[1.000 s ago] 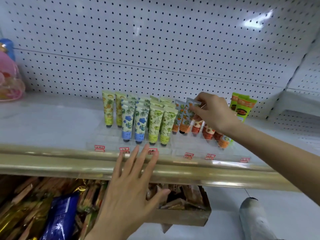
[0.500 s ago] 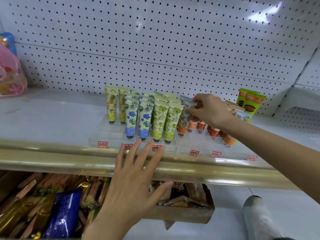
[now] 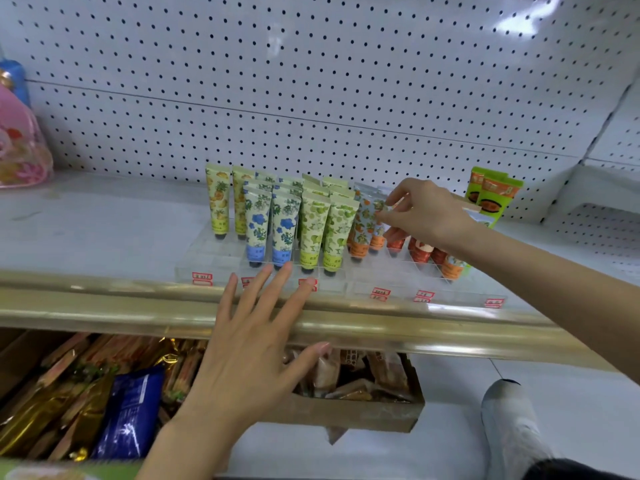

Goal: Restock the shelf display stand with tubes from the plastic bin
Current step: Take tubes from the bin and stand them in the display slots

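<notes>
A clear acrylic display stand (image 3: 214, 268) sits on the white shelf, with tubes upright in rows: yellow pineapple tubes (image 3: 218, 199), blue-flower tubes (image 3: 258, 226), green tubes (image 3: 313, 230) and red-orange tubes (image 3: 420, 252). My right hand (image 3: 426, 213) pinches the top of an orange-patterned tube (image 3: 365, 220), which stands in the stand just right of the green ones. My left hand (image 3: 256, 344) is spread flat, its fingertips touching the stand's front edge by the red price labels. The plastic bin is out of view.
Green-and-orange packs (image 3: 495, 195) lean on the pegboard behind my right wrist. A pink toy bag (image 3: 20, 150) sits far left. Below the gold shelf rail (image 3: 104, 306) is a cardboard box (image 3: 346, 414) of snacks and a blue packet (image 3: 131, 414). A grey shoe (image 3: 512, 420) is at lower right.
My right hand has brought the orange-patterned tube down and left into the stand beside the green tubes. My left hand has stayed at the stand's front edge.
</notes>
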Tool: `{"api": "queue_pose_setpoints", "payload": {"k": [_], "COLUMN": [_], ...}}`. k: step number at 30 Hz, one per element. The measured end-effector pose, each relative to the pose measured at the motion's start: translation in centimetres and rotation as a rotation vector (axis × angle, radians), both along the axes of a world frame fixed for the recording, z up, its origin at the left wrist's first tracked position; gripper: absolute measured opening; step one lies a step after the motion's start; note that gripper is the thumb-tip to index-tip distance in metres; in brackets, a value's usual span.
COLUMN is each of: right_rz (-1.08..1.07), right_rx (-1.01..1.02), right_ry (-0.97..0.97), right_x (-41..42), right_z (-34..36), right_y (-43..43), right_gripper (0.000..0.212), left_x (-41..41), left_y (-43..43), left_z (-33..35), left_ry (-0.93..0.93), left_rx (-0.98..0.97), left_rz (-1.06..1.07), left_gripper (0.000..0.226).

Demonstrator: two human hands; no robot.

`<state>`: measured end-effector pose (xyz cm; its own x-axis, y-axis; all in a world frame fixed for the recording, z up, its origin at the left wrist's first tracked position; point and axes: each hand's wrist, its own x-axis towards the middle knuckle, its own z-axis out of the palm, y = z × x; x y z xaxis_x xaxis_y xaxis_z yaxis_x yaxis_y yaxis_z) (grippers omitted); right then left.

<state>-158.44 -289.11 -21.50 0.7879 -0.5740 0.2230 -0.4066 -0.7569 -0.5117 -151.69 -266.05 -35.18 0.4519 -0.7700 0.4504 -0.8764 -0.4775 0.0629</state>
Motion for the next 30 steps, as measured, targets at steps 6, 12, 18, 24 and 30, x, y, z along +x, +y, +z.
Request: {"api": "queue_pose_setpoints", "payload": {"k": [6,12,18,24,30], "right_rz": [0.058,0.272,0.381,0.501,0.216], "right_rx": [-0.113,-0.431,-0.698,-0.35,0.415], "right_ry": [0.024,0.068,0.132,0.397,0.722], "right_x": [-4.3,-10.0,-15.1,-19.1,-20.7], "right_z": [0.3,-4.3,-13.2,-25.5,-36.3], "right_y": [2.4,4.5,6.9,7.7,8.5], "right_gripper": [0.018,0.043,0.067,0.071,0.066], "left_x": [-1.8,-5.0,-8.5,-10.8,-11.0], "left_y": [0.6,2.7,5.4,8.4,10.2], "left_z": [0.2,-2.1,-7.5,-15.2,-22.8], "left_ry": [-0.045,-0.039,0.06,0.273,0.399], "left_rx": [-0.01,0.053,0.185,0.192,0.343], "left_rz": [-0.027,-0.066,-0.13,-0.069,0.086], "left_gripper": [0.071,0.071,0.073,0.067,0.08]}}
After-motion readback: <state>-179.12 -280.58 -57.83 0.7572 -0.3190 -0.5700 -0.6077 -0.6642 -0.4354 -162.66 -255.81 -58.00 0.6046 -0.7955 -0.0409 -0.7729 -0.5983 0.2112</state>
